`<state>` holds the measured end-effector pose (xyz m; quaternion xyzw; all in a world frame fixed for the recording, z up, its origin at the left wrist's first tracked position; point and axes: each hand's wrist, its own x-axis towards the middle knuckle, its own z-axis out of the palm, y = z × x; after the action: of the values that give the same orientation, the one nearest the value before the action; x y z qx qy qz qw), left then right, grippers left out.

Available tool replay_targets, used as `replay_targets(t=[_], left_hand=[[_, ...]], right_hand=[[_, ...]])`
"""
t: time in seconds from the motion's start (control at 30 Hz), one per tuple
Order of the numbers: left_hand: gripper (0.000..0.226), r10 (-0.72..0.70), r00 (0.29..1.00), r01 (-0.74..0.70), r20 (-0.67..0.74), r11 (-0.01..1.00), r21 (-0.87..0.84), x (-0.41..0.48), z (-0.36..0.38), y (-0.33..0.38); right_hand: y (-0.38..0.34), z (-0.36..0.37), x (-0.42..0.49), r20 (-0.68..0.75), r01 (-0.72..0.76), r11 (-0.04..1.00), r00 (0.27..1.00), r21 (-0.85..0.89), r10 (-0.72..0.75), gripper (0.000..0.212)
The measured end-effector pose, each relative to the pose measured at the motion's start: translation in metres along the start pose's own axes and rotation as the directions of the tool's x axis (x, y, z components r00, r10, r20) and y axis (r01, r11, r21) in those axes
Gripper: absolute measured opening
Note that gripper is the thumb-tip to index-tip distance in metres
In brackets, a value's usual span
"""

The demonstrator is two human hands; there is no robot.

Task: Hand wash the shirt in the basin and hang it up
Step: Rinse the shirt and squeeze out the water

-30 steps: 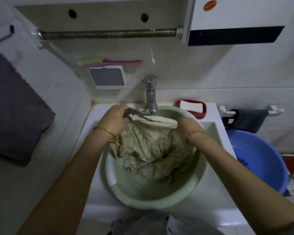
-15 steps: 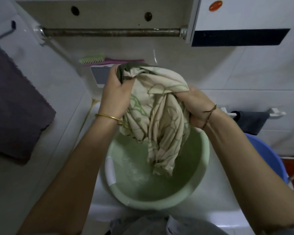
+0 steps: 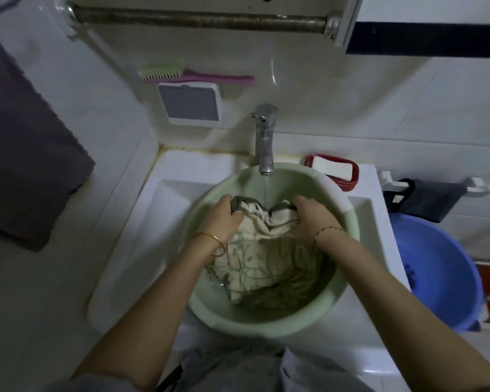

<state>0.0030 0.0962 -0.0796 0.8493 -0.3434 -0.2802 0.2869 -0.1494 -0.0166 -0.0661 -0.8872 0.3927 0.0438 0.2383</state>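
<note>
A cream shirt (image 3: 255, 258) with a green leaf print lies bunched and wet in the pale green basin (image 3: 210, 309), which sits in the white sink. My left hand (image 3: 219, 219) grips the shirt's upper left edge. At the upper right edge my right hand (image 3: 311, 216) grips the cloth too. Both hands are low inside the basin, just under the tap (image 3: 264, 137), from which a thin stream of water runs between them. The shirt's lower part lies in the water.
A red soap dish (image 3: 334, 168) with a white bar stands behind the basin. A blue tub (image 3: 436, 267) sits at the right under a dark cloth (image 3: 427, 199) on a rack. A metal rail (image 3: 198, 19) runs overhead. A dark towel (image 3: 26, 154) hangs left.
Half a second ago both hands held the shirt lifted high above the basin. They have come down, and the shirt is back in the basin.
</note>
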Motion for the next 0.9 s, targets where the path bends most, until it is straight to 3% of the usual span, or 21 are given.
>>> replay_targets(t=[0.07, 0.17, 0.27, 0.33, 0.4, 0.47, 0.53, 0.6, 0.67, 0.73, 0.8, 0.9], left_hand=[[0.022, -0.012, 0.996, 0.006, 0.089, 0.998, 0.065, -0.001, 0.012, -0.007], [0.042, -0.065, 0.976, 0.011, 0.206, 0.968, 0.252, -0.001, 0.024, -0.018], [0.043, -0.111, 0.970, 0.010, 0.218, 0.909, 0.417, 0.002, 0.032, -0.032], [0.047, -0.096, 0.976, 0.001, 0.194, 0.898, 0.439, 0.005, 0.033, -0.035], [0.048, 0.009, 0.997, -0.042, 0.079, 0.903, 0.428, 0.009, 0.027, -0.029], [0.049, 0.203, 0.968, -0.140, -0.149, 0.924, 0.355, 0.011, 0.014, -0.014], [0.055, 0.356, 0.851, -0.248, -0.385, 0.920, 0.304, 0.015, -0.001, 0.010], [0.066, 0.479, 0.724, -0.329, -0.496, 0.872, 0.362, 0.018, -0.015, 0.037], [0.070, 0.616, 0.637, -0.394, -0.463, 0.777, 0.492, 0.026, -0.022, 0.057], [0.067, 0.723, 0.596, -0.430, -0.349, 0.654, 0.623, 0.039, -0.021, 0.069], [0.065, 0.743, 0.621, -0.420, -0.250, 0.585, 0.694, 0.049, -0.015, 0.072], [0.061, 0.733, 0.640, -0.374, -0.231, 0.560, 0.739, 0.053, -0.007, 0.063]], right_hand=[[0.005, 0.014, 0.000, -0.008, -0.003, 1.000, 1.000, -0.011, 0.003, 0.032], [0.013, 0.024, 0.001, 0.011, 0.019, 0.997, 1.000, -0.074, -0.019, 0.035], [0.026, 0.030, 0.001, 0.116, 0.033, 0.991, 0.993, -0.132, -0.017, 0.040], [0.036, 0.036, 0.000, 0.183, 0.055, 0.986, 0.983, -0.155, -0.026, 0.041], [0.044, 0.040, -0.003, 0.205, 0.074, 0.984, 0.978, -0.161, -0.040, 0.043], [0.048, 0.041, -0.003, 0.184, 0.078, 0.987, 0.982, -0.138, -0.052, 0.042], [0.049, 0.041, -0.001, 0.153, 0.082, 0.990, 0.986, -0.113, -0.065, 0.039], [0.049, 0.042, 0.000, 0.141, 0.086, 0.991, 0.987, -0.099, -0.072, 0.036], [0.050, 0.042, 0.001, 0.136, 0.089, 0.993, 0.988, -0.083, -0.077, 0.036], [0.053, 0.043, 0.001, 0.124, 0.088, 0.994, 0.989, -0.064, -0.080, 0.037], [0.055, 0.043, 0.001, 0.122, 0.093, 0.995, 0.989, -0.038, -0.088, 0.037], [0.055, 0.041, 0.005, 0.145, 0.121, 0.991, 0.981, 0.053, -0.128, 0.034]])
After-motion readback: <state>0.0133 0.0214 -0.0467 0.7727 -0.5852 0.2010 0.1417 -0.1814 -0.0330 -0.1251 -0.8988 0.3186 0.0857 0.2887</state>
